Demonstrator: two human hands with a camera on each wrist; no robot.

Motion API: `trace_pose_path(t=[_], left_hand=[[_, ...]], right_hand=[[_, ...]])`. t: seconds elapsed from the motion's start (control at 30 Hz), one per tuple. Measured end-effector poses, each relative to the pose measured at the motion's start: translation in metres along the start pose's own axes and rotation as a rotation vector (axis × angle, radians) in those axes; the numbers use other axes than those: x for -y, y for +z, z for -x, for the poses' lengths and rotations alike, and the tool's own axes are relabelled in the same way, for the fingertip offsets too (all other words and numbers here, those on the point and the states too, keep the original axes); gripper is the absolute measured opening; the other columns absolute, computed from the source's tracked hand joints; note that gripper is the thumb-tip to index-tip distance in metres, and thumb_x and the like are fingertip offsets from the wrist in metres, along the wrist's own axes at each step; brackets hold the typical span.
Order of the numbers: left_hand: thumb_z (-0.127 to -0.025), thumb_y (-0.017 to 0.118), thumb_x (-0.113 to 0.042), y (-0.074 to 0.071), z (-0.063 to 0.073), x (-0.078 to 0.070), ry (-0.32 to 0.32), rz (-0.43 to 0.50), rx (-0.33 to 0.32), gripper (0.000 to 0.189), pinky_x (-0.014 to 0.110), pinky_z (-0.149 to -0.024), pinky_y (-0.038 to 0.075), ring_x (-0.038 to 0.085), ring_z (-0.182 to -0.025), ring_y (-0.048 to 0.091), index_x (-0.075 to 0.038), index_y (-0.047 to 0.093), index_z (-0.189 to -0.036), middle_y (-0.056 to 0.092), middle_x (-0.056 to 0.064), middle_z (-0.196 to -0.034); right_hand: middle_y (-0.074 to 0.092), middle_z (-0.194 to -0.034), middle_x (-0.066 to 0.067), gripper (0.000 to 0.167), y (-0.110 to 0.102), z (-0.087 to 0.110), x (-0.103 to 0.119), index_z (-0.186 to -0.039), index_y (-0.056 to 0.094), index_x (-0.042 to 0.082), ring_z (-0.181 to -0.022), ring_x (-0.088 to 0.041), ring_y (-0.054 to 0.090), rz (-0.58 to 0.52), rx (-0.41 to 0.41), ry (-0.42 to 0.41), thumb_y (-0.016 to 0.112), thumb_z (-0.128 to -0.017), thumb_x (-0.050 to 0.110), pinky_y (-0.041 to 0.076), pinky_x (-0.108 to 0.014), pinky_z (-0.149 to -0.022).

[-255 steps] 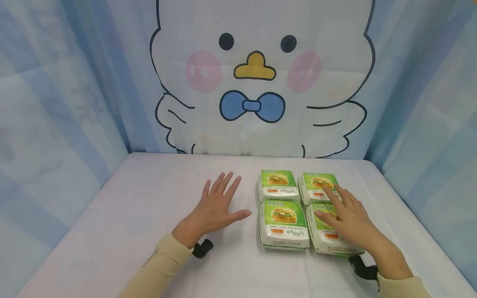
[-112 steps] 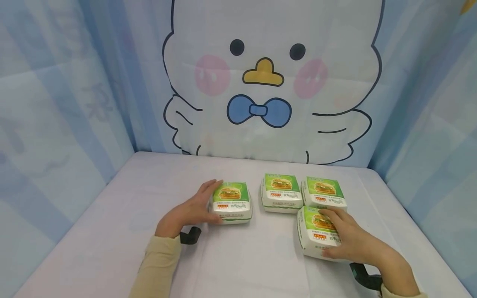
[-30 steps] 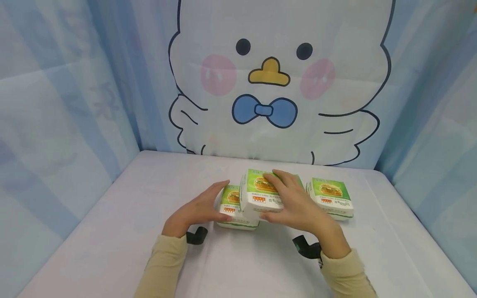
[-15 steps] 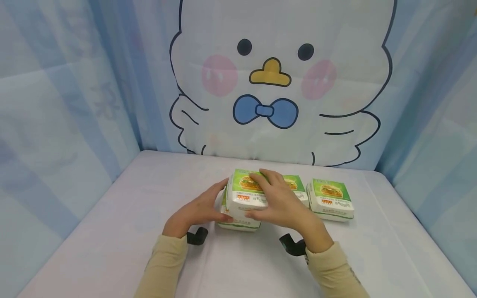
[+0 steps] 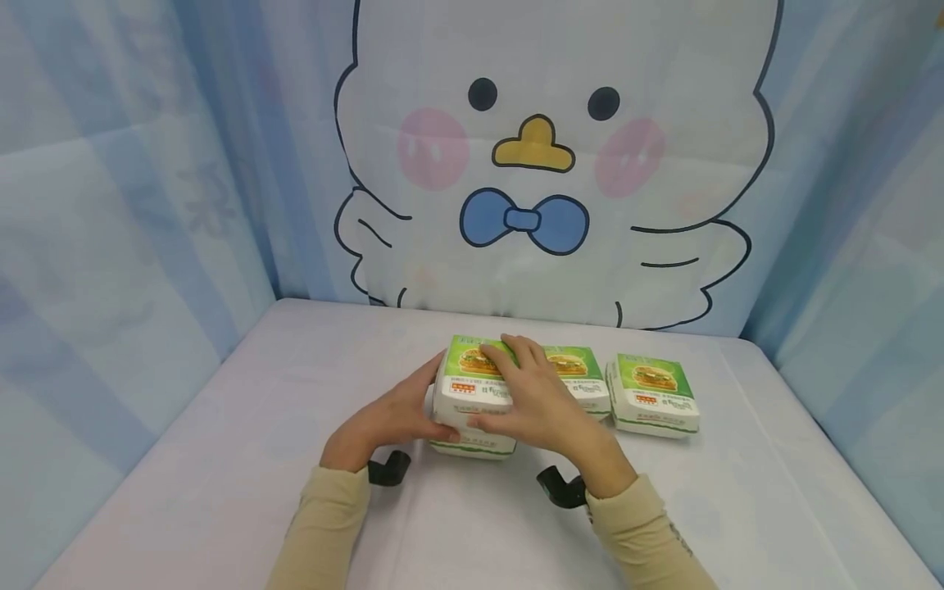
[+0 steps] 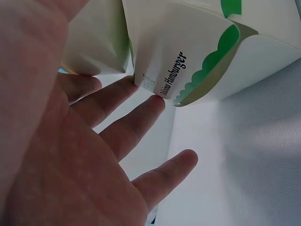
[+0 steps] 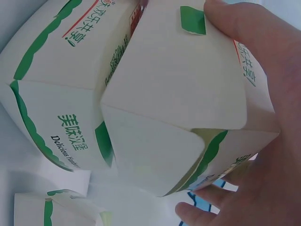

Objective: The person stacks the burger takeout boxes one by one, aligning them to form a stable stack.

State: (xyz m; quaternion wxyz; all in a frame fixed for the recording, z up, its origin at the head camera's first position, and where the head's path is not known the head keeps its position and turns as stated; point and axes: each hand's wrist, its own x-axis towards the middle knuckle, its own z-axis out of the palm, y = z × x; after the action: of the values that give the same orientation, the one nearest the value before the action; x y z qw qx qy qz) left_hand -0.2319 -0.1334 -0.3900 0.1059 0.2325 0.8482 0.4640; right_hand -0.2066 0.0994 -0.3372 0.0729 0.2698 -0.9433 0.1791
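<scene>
My right hand (image 5: 546,407) grips a green-and-white hamburger box (image 5: 466,392), thumb at its front and fingers over its far right side. That box is above a lower hamburger box (image 5: 483,445), most of which it hides. Whether the two fully touch is hard to tell. My left hand (image 5: 394,416) holds the lower box at its left, with the thumb at the front corner. In the left wrist view its fingertips (image 6: 155,101) meet a white side printed "Delicious Hamburger". The right wrist view shows the white underside of the upper box (image 7: 174,70) from below, tilted against the camera.
Another hamburger box (image 5: 578,378) stands just right of the pair, partly behind my right hand. Farther right is one more hamburger box (image 5: 655,395). All are on a white-covered table (image 5: 295,360), with a cartoon-printed curtain (image 5: 516,270) behind and blue curtains at both sides.
My right hand has taken the front right box up and leftward, over the box by my left hand. Earlier, my left hand moved that lower box left, away from the group.
</scene>
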Motion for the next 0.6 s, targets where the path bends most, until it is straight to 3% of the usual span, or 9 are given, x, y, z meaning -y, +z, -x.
trace_pose_path(t=[0.13,0.3,0.6], left_hand=[[-0.069,0.092,-0.028,-0.001,0.001,-0.001,-0.036,-0.013,-0.008,0.125,0.055,-0.120,0.025,0.025,-0.146,0.033,-0.025,0.006,-0.160,0.032,0.001,-0.159],[-0.067,0.091,-0.039,-0.005,0.008,-0.006,-0.104,-0.057,-0.037,0.130,0.059,-0.119,0.025,0.028,-0.152,0.021,-0.024,0.003,-0.161,0.018,0.003,-0.166],[-0.070,0.089,-0.043,-0.010,0.013,-0.010,-0.029,-0.035,-0.077,0.125,0.062,-0.117,0.025,0.027,-0.154,0.018,-0.027,0.003,-0.160,0.014,-0.001,-0.167]], right_hand=[[0.027,-0.159,-0.012,0.090,0.001,-0.001,0.000,-0.152,0.037,0.022,-0.149,-0.034,0.022,-0.002,-0.001,0.000,0.074,-0.079,0.060,0.034,-0.061,-0.113],[0.018,-0.164,-0.010,0.096,0.004,0.001,-0.004,-0.155,0.032,0.025,-0.153,-0.037,0.012,-0.019,0.008,-0.002,0.074,-0.077,0.063,0.028,-0.065,-0.115],[0.013,-0.167,-0.007,0.090,-0.005,0.006,-0.009,-0.156,0.030,0.024,-0.154,-0.034,0.006,-0.061,-0.002,0.023,0.068,-0.083,0.063,0.022,-0.066,-0.117]])
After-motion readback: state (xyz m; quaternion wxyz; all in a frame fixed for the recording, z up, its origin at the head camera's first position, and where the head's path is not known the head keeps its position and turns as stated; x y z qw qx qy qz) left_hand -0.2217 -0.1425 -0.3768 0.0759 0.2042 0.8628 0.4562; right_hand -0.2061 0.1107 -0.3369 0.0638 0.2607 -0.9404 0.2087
